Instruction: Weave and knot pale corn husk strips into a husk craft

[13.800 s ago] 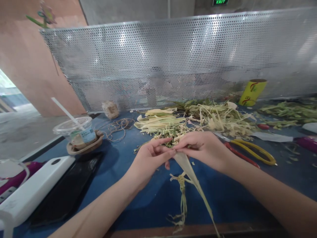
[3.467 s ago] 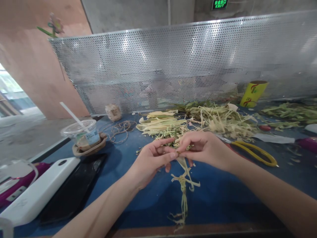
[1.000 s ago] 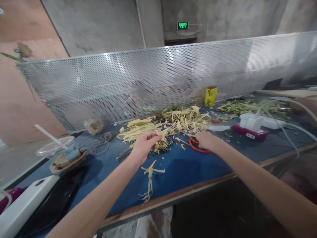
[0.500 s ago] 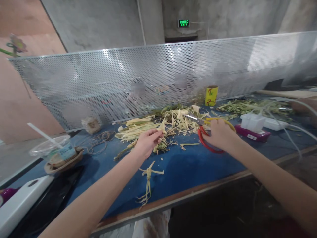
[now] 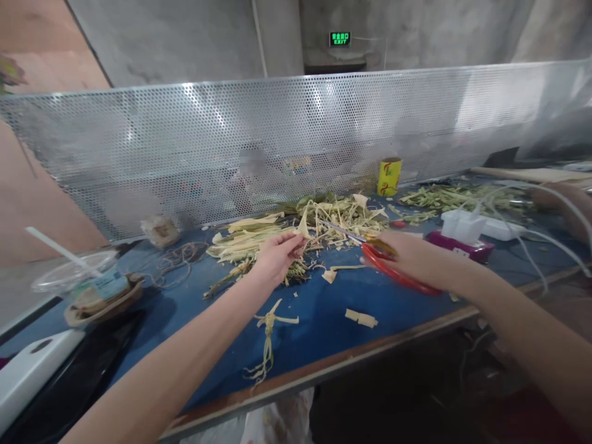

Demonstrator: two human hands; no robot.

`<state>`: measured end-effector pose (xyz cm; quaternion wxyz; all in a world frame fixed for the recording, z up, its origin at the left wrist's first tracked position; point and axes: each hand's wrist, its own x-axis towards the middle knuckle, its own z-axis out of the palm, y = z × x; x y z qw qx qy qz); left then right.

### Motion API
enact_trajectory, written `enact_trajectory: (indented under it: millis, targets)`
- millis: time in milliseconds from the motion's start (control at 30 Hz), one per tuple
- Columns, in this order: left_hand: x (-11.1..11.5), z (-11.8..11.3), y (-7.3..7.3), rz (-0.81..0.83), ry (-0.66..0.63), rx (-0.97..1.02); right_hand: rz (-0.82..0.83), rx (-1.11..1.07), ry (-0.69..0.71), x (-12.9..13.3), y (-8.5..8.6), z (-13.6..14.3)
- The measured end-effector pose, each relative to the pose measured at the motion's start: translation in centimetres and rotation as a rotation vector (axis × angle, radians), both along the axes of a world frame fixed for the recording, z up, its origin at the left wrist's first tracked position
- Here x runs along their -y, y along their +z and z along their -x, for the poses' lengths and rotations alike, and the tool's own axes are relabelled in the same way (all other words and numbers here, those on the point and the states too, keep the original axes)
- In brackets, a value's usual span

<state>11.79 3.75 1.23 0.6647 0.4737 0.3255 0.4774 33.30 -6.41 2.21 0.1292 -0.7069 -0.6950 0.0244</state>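
Note:
Between the thumb and fingers of my left hand (image 5: 280, 256) is a pale piece of dried husk (image 5: 304, 223), its pointed end upward. My right hand (image 5: 411, 256) grips a pair of scissors (image 5: 383, 262) with red and yellow handles. Their blades point left toward the husk, over the pile. Under and behind both hands lies a heap of husk strips (image 5: 250, 237). Nearer the table edge rests a knotted husk figure (image 5: 268, 330) with trailing strands. Right of it lies a flat husk scrap (image 5: 361, 318), and a smaller scrap (image 5: 329, 275) sits by the pile.
A perforated metal screen (image 5: 198, 148) stands behind the blue table (image 5: 319, 345). At left are a plastic cup (image 5: 99, 283) with a straw and some twine (image 5: 180, 262). A yellow can (image 5: 389, 177), a purple-and-white power strip (image 5: 462, 243) with cables and another person's arm (image 5: 562, 203) are at right.
The scissors have swung lower, with their blades now below their former place. Cut husk scraps now lie on the table in front of the pile. My left hand still pinches husk.

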Motion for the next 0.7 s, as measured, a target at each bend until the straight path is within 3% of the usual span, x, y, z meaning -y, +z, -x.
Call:
enact_trajectory:
  millis: [200,700]
  targets:
    - [0.5,-1.1,0.6,0.002,0.014,0.045,-0.025,-0.038,-0.015,0.5,-0.6,1.8]
    - [0.6,-4.4,0.7,-0.003,-0.063,0.014,-0.038,-0.115,-0.015,0.0,-1.3,0.5]
